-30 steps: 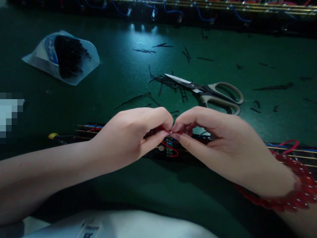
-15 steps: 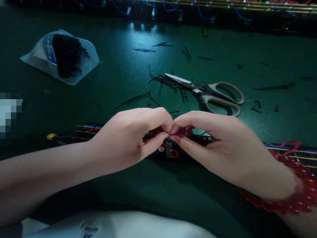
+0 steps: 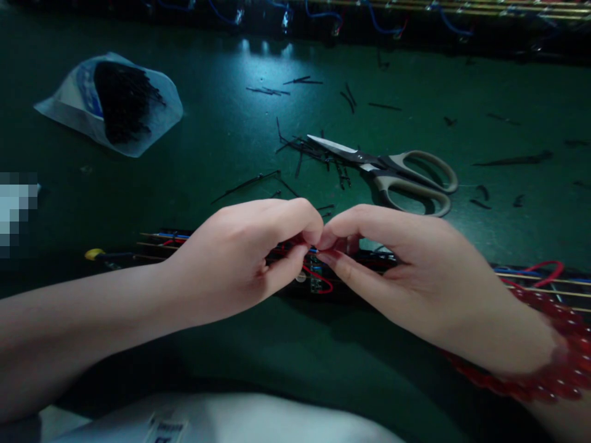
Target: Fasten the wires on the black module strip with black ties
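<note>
My left hand (image 3: 258,246) and my right hand (image 3: 406,271) meet fingertip to fingertip over a long, dark wired strip (image 3: 150,246). Each hand is closed in a pinch; a bit of blue shows between the tips, but what they grip is too small and covered to name. Below the fingertips, a small circuit board (image 3: 316,277) and a looped red wire (image 3: 325,289) show on the strip. Both hands hide much of its middle. Just beyond them lie scissors (image 3: 369,163) with grey-black handles, beside a loose pile of black cable ties (image 3: 302,147).
A clear plastic bag (image 3: 161,117) full of black ties lies at the far left of the green tabletop (image 3: 221,135). Another wired strip (image 3: 295,24) runs along the back. Black offcuts (image 3: 512,161) are scattered at right. A yellow-tipped lead (image 3: 95,254) sticks out at left.
My left thumb has drawn back slightly from the right fingertips, baring a bit of blue between them. Otherwise both hands keep their place; the view has shifted very slightly.
</note>
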Demonstrator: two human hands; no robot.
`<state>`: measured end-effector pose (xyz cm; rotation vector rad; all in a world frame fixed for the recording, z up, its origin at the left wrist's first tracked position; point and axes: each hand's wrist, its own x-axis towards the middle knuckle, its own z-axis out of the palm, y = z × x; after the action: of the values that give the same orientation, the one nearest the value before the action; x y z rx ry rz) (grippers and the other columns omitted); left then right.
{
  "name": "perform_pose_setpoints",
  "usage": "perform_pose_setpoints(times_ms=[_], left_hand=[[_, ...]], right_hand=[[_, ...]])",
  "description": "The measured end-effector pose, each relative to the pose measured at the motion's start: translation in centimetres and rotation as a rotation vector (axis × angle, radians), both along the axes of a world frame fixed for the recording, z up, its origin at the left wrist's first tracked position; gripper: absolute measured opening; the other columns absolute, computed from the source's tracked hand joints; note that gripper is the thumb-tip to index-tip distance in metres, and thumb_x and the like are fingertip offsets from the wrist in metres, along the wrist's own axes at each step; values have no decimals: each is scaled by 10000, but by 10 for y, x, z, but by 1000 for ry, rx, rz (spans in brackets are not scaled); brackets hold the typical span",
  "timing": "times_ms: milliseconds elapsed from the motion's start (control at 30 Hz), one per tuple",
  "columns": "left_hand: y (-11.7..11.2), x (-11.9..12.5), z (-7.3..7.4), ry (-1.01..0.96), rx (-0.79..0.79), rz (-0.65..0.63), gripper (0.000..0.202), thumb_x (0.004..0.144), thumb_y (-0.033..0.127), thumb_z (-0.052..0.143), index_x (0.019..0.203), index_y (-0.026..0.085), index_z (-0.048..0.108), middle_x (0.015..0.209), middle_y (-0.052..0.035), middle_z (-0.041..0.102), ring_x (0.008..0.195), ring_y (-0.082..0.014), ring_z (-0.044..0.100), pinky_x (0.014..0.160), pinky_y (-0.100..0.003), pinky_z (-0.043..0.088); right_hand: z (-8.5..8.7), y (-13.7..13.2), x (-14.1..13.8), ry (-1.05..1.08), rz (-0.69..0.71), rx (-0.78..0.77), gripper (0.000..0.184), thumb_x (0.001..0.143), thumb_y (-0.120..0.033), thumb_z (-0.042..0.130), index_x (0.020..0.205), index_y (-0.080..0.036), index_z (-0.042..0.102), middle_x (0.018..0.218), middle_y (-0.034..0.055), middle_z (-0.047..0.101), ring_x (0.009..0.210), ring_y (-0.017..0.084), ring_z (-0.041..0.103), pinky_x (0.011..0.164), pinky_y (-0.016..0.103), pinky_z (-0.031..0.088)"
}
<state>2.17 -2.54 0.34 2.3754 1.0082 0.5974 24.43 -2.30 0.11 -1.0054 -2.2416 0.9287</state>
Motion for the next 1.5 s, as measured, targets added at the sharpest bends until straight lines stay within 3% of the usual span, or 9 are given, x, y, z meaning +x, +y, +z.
perform_pose_setpoints(times_ms=[233, 533, 1067, 1300, 1500], left_hand=[[1, 0, -2, 6, 61, -24, 166, 918, 18, 573, 927, 176, 625, 826, 45, 694, 738, -68, 610, 673, -180, 450], [1, -2, -1, 29, 16, -43, 142, 975, 91, 534, 985, 216, 600, 892, 14, 709, 799, -107, 660, 699, -232, 499], [0, -1, -1, 20, 24, -5, 178, 915, 20, 550, 883, 194, 570, 811, 47, 674, 710, -76, 598, 639, -189, 432], [2, -1, -1, 43, -29, -1, 156, 931, 79, 563, 975, 212, 632, 896, 31, 721, 763, -102, 659, 670, -210, 477], [4, 0, -2, 103, -40, 19, 155, 938, 106, 567, 950, 207, 683, 848, 32, 723, 736, -104, 643, 640, -211, 452]], right_hand=[[-1, 0, 0, -1, 9, 14, 138, 916, -109, 575, 933, -220, 655, 844, -23, 732, 703, 113, 652, 609, 233, 484], [-1, -2, 0, -28, -4, 1, 118, 920, -127, 581, 934, -221, 651, 836, -28, 731, 689, 107, 647, 586, 231, 478], [-3, 0, -1, -17, 17, 33, 156, 916, -89, 574, 957, -206, 668, 864, -18, 741, 733, 119, 665, 631, 239, 494], [-2, -3, 0, -29, -6, 18, 137, 954, -136, 577, 959, -241, 666, 876, -9, 749, 722, 145, 674, 607, 269, 489], [-2, -4, 1, -20, -18, 35, 109, 967, -148, 606, 948, -229, 676, 843, -11, 729, 687, 133, 646, 608, 260, 491]])
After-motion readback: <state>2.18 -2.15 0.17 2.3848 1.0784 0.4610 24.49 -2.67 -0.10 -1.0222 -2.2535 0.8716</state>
